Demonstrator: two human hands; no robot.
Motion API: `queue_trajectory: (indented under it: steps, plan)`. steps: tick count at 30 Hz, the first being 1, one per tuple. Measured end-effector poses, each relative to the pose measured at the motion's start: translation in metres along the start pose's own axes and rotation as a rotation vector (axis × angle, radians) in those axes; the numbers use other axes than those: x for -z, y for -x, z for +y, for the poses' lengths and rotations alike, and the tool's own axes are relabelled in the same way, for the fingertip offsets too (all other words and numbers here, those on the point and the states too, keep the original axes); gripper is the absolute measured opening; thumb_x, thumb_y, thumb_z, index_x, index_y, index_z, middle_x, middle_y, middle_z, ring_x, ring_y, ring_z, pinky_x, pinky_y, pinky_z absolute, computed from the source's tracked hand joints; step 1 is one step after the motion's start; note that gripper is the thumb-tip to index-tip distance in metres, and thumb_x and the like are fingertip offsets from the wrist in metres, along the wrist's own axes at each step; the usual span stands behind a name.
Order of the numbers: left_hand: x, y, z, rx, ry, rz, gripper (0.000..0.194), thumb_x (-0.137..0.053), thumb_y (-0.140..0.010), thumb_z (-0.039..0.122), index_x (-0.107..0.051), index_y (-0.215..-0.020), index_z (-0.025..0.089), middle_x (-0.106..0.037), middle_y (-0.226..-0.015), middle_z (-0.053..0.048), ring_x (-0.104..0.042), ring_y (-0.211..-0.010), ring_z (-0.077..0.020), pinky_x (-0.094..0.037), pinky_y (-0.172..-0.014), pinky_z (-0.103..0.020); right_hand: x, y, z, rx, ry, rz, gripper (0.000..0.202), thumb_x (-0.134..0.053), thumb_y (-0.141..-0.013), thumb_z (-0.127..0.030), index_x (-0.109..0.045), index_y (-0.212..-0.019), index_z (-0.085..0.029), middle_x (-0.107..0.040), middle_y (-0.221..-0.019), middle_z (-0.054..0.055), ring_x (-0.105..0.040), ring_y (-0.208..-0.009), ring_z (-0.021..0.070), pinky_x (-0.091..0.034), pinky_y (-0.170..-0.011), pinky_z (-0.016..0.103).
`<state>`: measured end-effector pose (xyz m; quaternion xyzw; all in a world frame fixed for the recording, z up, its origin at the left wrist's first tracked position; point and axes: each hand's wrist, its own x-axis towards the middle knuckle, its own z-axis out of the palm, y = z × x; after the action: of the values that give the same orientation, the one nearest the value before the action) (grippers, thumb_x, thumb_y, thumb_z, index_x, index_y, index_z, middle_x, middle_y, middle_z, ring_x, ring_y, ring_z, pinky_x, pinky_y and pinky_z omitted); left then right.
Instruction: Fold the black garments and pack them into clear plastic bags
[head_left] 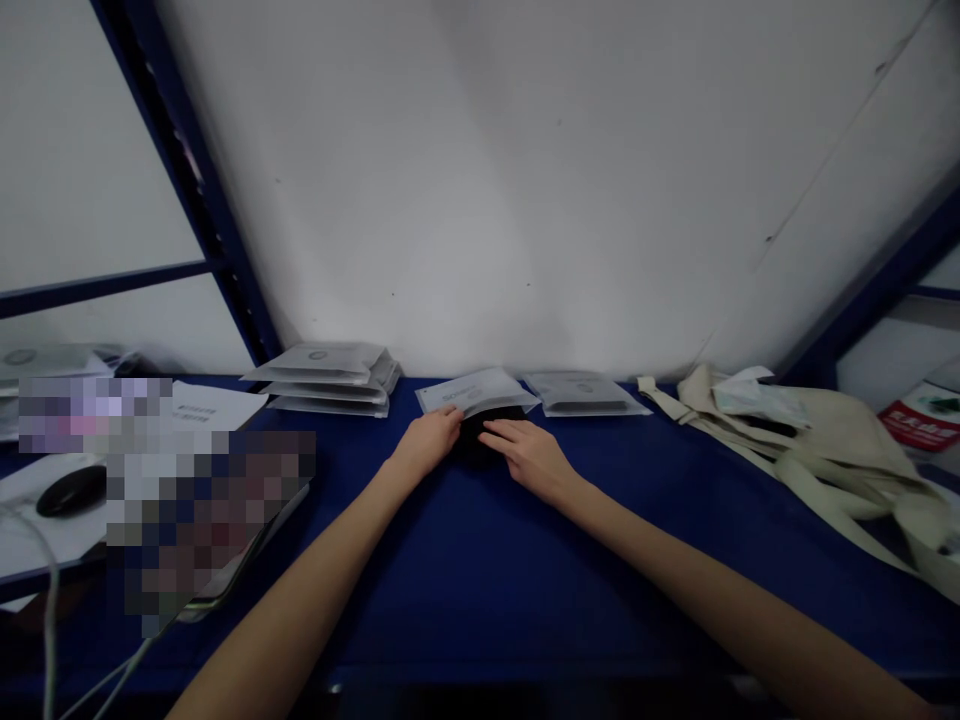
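A frosted plastic zip bag (480,385) with grey print lies at the back middle of the blue table, its mouth toward me. My left hand (433,440) is closed on the bag's near left edge, the thumb not clearly seen. Partly inside the bag's mouth is a flat black item (474,440), perhaps folded cloth; its kind is too dark to tell. My right hand (531,455) has its fingers over the right side of this black item, with the thumb hidden. Just right of it lies another filled frosted bag (585,393).
A stack of several filled frosted bags (326,378) stands back left. Left are a black mouse (73,491), papers (217,405), a blurred-out object and white cables (51,610). Beige cloth straps (817,430) lie right. A white wall (487,200) rises behind the blue table (480,580).
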<state>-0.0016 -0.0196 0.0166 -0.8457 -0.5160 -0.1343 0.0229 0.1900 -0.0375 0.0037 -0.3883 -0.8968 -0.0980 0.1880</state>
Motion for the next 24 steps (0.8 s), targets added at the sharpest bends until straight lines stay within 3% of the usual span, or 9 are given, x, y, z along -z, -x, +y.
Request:
queue_trajectory:
  steps: [4,8,15,20,24]
  plan:
    - [-0.001,0.001,-0.006,-0.021,0.048,0.022,0.028,-0.034,-0.092,0.021,-0.055,-0.110,0.019,-0.059,-0.120,-0.007,-0.062,-0.097,-0.0202,-0.049,-0.079,-0.028,-0.007,-0.009,0.012,0.056,0.019,0.019,0.050,-0.041,-0.074,0.001,-0.062,-0.114,-0.020,-0.057,-0.125,0.009,-0.052,-0.115,0.0211,-0.044,-0.093,0.038]
    - [-0.002,0.001,-0.008,-0.013,0.093,0.042,0.029,-0.034,-0.093,0.024,-0.053,-0.114,0.019,-0.057,-0.124,-0.007,-0.061,-0.101,-0.0211,-0.048,-0.081,-0.029,-0.007,-0.017,0.011,0.007,0.001,-0.002,0.049,-0.040,-0.076,-0.001,-0.060,-0.117,-0.021,-0.058,-0.125,0.008,-0.052,-0.115,0.0202,-0.044,-0.094,0.037]
    - [-0.005,-0.001,-0.007,0.008,0.125,0.050,0.032,-0.031,-0.093,0.023,-0.049,-0.118,0.016,-0.057,-0.123,-0.011,-0.058,-0.107,-0.0207,-0.047,-0.085,-0.030,0.001,-0.024,0.001,0.048,0.003,-0.203,0.062,-0.043,-0.075,-0.008,-0.038,-0.137,-0.015,-0.038,-0.142,0.012,-0.031,-0.132,0.0246,-0.029,-0.103,0.048]
    - [-0.005,-0.001,-0.004,-0.042,0.151,0.071,0.032,-0.030,-0.093,0.021,-0.049,-0.119,0.017,-0.052,-0.130,-0.010,-0.056,-0.111,-0.0199,-0.046,-0.089,-0.031,-0.013,-0.041,0.007,-0.088,0.051,-0.197,0.055,-0.036,-0.083,-0.010,-0.035,-0.138,-0.012,-0.040,-0.140,0.016,-0.035,-0.128,0.0289,-0.028,-0.101,0.050]
    - [-0.004,-0.001,-0.002,-0.063,0.155,0.072,0.030,-0.030,-0.093,0.020,-0.051,-0.115,0.014,-0.045,-0.137,-0.010,-0.046,-0.123,-0.0181,-0.040,-0.099,-0.030,-0.026,-0.060,0.014,-0.161,0.038,-0.162,0.049,-0.037,-0.085,-0.010,-0.042,-0.134,-0.012,-0.041,-0.138,0.018,-0.035,-0.128,0.0295,-0.021,-0.104,0.052]
